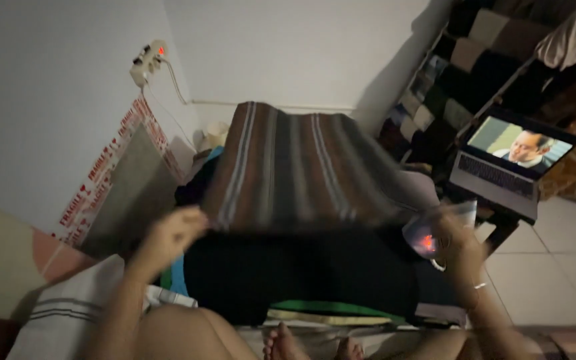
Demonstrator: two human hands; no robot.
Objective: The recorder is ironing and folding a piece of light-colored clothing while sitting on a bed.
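Our left hand [171,233] is pinching the near left corner of a striped cloth [295,167], its fingers closed on the hem. Our right hand [458,240] is blurring at the cloth's near right corner, and we cannot tell whether its fingers are closed on the fabric; a thin bracelet [480,286] is circling that wrist. The two hands are standing well apart, one at each end of the near edge.

The striped cloth, brown with grey and pale bands, is hanging spread out in the air between the hands, its far edge reaching toward the white wall [288,53]. Beneath it we are seeing a dark garment [301,273] lying flat on a pile, with green and yellow fabric edges [328,310] showing at its near side. To the right, shelves of folded clothes [461,73] are leaning along the wall, and an open laptop [511,163] with a lit screen is sitting just in front of them. A small red glow [428,241] is showing beside the right hand. On the left wall a power strip [147,61] is hanging, its switch lit red. Our bare toes [281,343] are resting at the lower edge, just below the pile.
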